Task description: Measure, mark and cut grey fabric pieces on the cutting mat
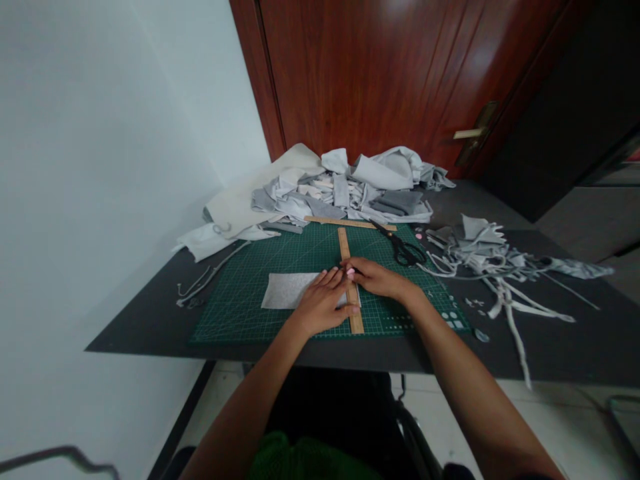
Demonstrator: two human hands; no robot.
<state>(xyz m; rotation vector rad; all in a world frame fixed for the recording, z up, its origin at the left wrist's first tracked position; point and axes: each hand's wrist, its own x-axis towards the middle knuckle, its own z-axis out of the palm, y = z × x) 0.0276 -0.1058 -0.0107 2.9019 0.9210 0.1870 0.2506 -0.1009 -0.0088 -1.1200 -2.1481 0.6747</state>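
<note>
My left hand (324,301) lies flat on a light grey piece of fabric (283,291), its fingers stretched out and its thumb pressing on a wooden ruler (356,320). The ruler runs front to back across the fabric's right end. Pinched in my right hand (374,276) is a small pink piece of chalk (351,273), held at the ruler beside the left fingertips. The chalk's tip and the fabric edge under it are partly hidden. Beneath everything is a green cutting mat (240,293) with a printed grid.
Black scissors (407,252) rest at the mat's upper right. Another wooden ruler (350,223) lies along its back edge. Grey and white fabric (390,170) is heaped behind, against a wooden door. Scraps and strips (480,243) spread over the table's right side; thin cords (215,273) lie left.
</note>
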